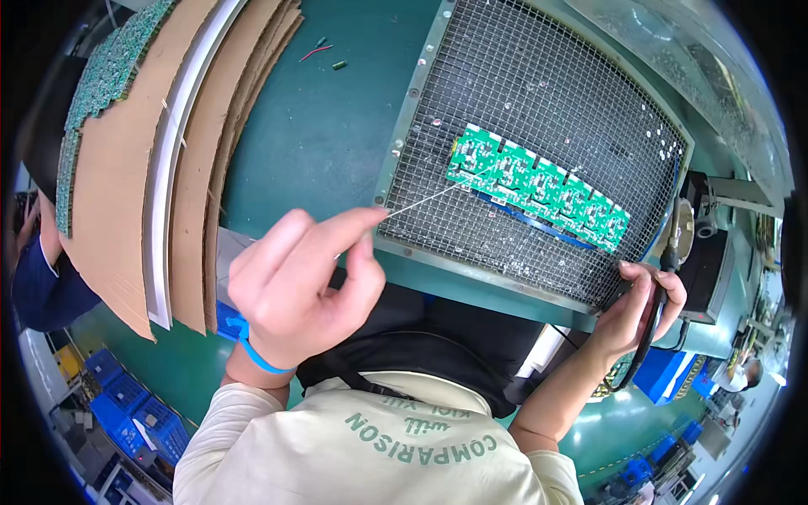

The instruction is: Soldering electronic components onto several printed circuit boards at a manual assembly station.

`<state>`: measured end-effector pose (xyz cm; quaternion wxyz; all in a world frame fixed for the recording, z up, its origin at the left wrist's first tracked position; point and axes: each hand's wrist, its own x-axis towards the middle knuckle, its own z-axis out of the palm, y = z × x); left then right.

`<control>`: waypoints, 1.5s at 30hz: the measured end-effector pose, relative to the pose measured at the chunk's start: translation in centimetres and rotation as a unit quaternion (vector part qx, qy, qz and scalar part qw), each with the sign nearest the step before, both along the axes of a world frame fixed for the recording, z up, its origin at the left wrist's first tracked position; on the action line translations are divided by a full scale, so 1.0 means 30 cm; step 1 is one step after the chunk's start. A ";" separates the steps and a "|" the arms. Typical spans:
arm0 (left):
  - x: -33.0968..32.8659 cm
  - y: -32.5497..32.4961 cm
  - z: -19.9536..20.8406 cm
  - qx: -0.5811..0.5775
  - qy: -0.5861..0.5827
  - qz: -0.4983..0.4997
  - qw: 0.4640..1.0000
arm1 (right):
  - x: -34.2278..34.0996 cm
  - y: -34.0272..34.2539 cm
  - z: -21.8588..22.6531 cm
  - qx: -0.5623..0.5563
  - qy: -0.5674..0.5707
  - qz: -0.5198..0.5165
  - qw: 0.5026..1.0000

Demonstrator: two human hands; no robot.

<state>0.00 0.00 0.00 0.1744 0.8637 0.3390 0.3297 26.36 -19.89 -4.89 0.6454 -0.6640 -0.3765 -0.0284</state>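
Observation:
My left hand (pixel 305 282), with a blue band at the wrist, pinches a thin silvery wire (pixel 425 199) that looks like solder. The wire slants up and right over the left part of a green circuit board panel (pixel 539 187). Whether its tip touches the panel I cannot tell. The panel lies on a wire mesh inside a metal-framed tray (pixel 410 93), with a blue strip showing along its near edge. At the tray's near right corner my right hand (pixel 637 310) is closed round a soldering iron (pixel 671 257) with a black cable. The iron points away from me, beside a round holder.
Cardboard sheets (pixel 126 177) stand at the left, with stacked circuit boards (pixel 108 80) by them. Small loose parts (pixel 339 65) lie on the green table (pixel 337 126). A dark box (pixel 707 273) stands right of the tray, and a clear curved cover (pixel 673 50) is at the far right.

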 end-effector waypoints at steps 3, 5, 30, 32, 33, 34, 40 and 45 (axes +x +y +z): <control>0.018 0.016 -0.011 0.022 -0.023 -0.009 0.999 | -0.003 0.004 -0.002 0.003 -0.001 -0.007 1.000; 0.015 0.026 -0.017 0.028 -0.024 0.003 0.999 | 0.000 0.003 -0.004 0.004 0.001 -0.004 1.000; -0.103 -0.027 -0.038 0.015 -0.031 0.073 0.997 | -0.004 0.003 0.002 0.000 0.009 -0.007 1.000; -0.103 -0.029 -0.043 0.023 -0.037 0.075 0.996 | -0.004 0.004 0.003 -0.001 0.007 -0.007 1.000; -0.098 -0.031 -0.043 0.018 -0.037 0.073 0.997 | -0.006 0.006 0.004 0.003 0.007 -0.003 1.000; -0.093 -0.034 -0.043 0.014 -0.036 0.071 0.997 | -0.007 0.008 0.005 0.007 0.007 0.002 1.000; -0.062 -0.030 -0.056 0.022 -0.040 0.053 0.998 | 0.002 -0.002 -0.007 0.012 0.010 0.001 1.000; -0.070 -0.045 -0.062 0.024 -0.041 0.049 0.998 | 0.000 0.002 -0.003 0.008 0.011 0.001 1.000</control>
